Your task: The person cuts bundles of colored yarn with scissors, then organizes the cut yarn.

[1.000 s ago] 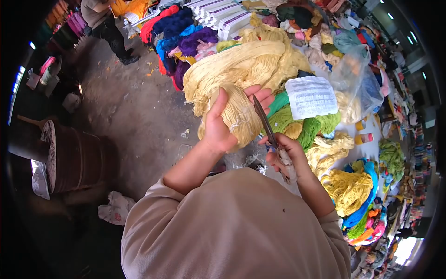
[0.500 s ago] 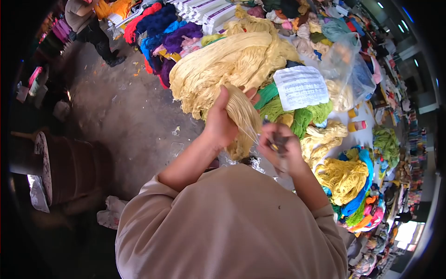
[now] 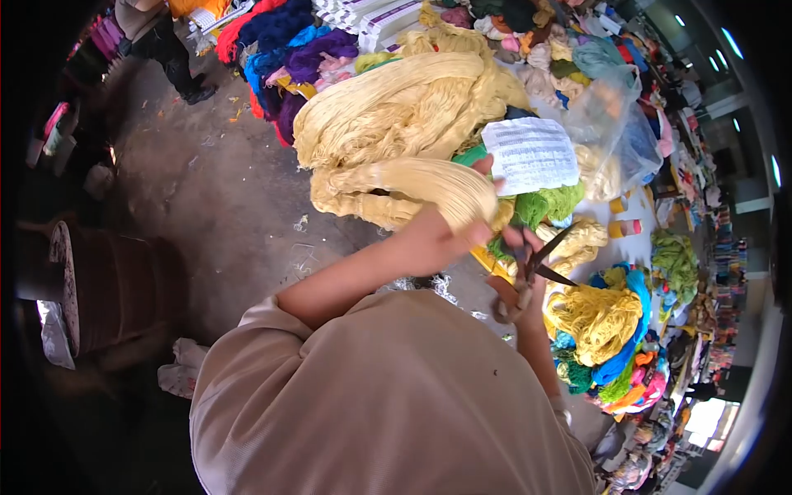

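Note:
My left hand [image 3: 437,243] is wrapped round one end of a cream yarn hank [image 3: 450,183], its fingers slightly blurred. The hank's other end reaches left, against a large heap of cream yarn [image 3: 388,99] on the table. In my right hand [image 3: 518,293] is a pair of dark scissors [image 3: 551,261], blades spread and pointing right. The scissors are close to my left hand but apart from the hank. Just beyond the hands, a printed paper sheet [image 3: 530,157] lies over green yarn [image 3: 549,206].
Yellow yarn [image 3: 598,318] and other coloured skeins lie to the right. A clear plastic bag [image 3: 610,132] sits behind the sheet. A brown barrel [image 3: 107,289] stands on the floor at left. Another person [image 3: 161,49] stands at the far upper left.
My left hand has moved right and turned, swinging the hank's end rightward. My right hand has shifted right and lower; the scissors, blurred before, now show spread blades.

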